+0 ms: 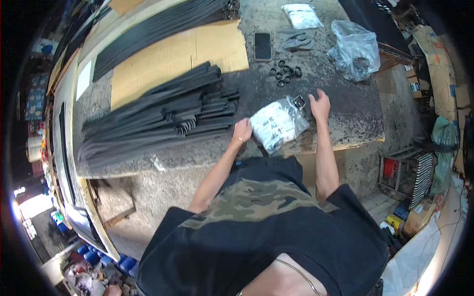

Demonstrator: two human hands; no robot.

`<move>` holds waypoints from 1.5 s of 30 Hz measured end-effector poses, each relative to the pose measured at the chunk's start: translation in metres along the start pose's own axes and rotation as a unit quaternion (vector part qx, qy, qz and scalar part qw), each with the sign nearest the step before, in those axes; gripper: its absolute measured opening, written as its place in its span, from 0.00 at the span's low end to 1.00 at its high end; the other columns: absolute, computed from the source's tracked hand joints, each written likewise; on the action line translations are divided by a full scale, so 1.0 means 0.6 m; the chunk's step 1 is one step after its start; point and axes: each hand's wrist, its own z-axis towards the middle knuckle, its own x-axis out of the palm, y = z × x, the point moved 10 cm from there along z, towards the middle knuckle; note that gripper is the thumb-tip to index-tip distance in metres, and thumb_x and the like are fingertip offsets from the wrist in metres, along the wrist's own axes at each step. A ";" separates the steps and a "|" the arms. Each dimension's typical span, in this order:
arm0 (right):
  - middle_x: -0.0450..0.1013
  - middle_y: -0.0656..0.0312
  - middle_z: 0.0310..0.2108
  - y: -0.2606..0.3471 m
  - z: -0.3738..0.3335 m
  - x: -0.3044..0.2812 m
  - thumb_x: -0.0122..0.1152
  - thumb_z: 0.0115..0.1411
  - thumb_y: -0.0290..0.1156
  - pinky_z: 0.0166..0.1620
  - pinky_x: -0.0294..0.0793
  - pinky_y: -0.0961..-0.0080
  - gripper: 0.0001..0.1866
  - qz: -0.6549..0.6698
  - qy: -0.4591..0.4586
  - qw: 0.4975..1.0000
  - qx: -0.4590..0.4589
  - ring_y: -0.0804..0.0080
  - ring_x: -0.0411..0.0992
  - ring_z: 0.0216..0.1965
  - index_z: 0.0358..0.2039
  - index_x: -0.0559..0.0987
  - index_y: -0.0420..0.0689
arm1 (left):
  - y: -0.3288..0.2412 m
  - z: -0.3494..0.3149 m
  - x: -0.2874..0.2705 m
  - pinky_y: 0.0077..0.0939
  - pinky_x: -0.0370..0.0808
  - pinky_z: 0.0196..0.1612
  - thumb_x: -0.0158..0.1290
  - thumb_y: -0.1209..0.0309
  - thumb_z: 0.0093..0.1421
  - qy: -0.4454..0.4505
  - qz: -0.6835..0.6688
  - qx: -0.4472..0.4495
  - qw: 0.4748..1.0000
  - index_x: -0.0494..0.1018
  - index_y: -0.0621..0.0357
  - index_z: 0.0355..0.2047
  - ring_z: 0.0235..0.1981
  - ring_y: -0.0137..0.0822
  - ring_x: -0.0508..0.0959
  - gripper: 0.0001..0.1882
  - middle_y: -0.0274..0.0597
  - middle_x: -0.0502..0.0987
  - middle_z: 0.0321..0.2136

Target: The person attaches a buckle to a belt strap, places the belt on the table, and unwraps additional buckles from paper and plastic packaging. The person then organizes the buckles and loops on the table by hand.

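My left hand (pixel 242 132) grips the near corner of a clear plastic bag (pixel 278 126) with white contents that lies on the worn workbench (pixel 355 113). My right hand (pixel 320 104) hovers with fingers spread just right of the bag, beside a small metal buckle (pixel 299 102) at the bag's far end. A black strap (pixel 259 147) runs under the bag toward the bench edge. A large pile of black straps (pixel 163 118) lies to the left of my left hand.
Several black rings (pixel 285 74) lie beyond the bag, with a dark phone (pixel 262 47), grey gloves (pixel 296 42), a white packet (pixel 302 16) and a crumpled clear bag (pixel 356 49). Cardboard sheets (pixel 173 56) and more black strips (pixel 163 24) sit further back. Boxes crowd the floor at right.
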 end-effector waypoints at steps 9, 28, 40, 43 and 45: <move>0.76 0.56 0.29 0.015 -0.471 0.100 0.62 0.58 0.31 0.28 0.79 0.79 0.14 0.370 0.393 0.683 0.492 0.73 0.76 0.27 0.33 0.76 0.30 | 0.088 -0.014 0.062 0.26 0.81 0.31 0.50 0.74 0.61 0.102 -0.405 -0.173 0.892 0.74 0.73 0.38 0.28 0.32 0.78 0.11 0.45 0.77 0.28; 0.70 0.65 0.17 0.060 -0.192 -0.119 0.53 0.54 0.22 0.16 0.62 0.85 0.04 0.510 -0.036 0.771 0.381 0.82 0.64 0.13 0.25 0.76 0.36 | -0.414 0.112 -0.104 0.34 0.74 0.21 0.50 0.77 0.49 0.076 -0.115 0.212 0.968 0.60 0.63 0.27 0.17 0.41 0.80 0.09 0.45 0.72 0.17; 0.71 0.62 0.21 0.196 -0.065 -0.310 0.60 0.56 0.28 0.24 0.68 0.83 0.08 0.559 -0.031 0.788 0.256 0.77 0.70 0.21 0.34 0.75 0.39 | -0.617 0.056 -0.206 0.27 0.78 0.24 0.49 0.81 0.54 0.257 -0.251 0.281 0.890 0.62 0.68 0.39 0.21 0.36 0.80 0.12 0.50 0.77 0.23; 0.73 0.59 0.27 0.209 -0.075 -0.336 0.58 0.58 0.28 0.31 0.75 0.78 0.11 0.551 -0.044 0.815 0.177 0.73 0.74 0.27 0.40 0.73 0.37 | -0.596 0.015 -0.221 0.27 0.79 0.31 0.52 0.78 0.58 0.254 -0.267 0.350 0.861 0.62 0.67 0.46 0.24 0.35 0.79 0.17 0.48 0.77 0.25; 0.73 0.56 0.33 0.220 -0.095 -0.347 0.56 0.58 0.26 0.39 0.79 0.71 0.09 0.527 -0.082 0.835 0.135 0.69 0.75 0.35 0.38 0.73 0.36 | -0.553 0.002 -0.207 0.27 0.78 0.34 0.54 0.74 0.58 0.265 -0.312 0.322 0.854 0.62 0.66 0.47 0.30 0.35 0.79 0.19 0.48 0.77 0.29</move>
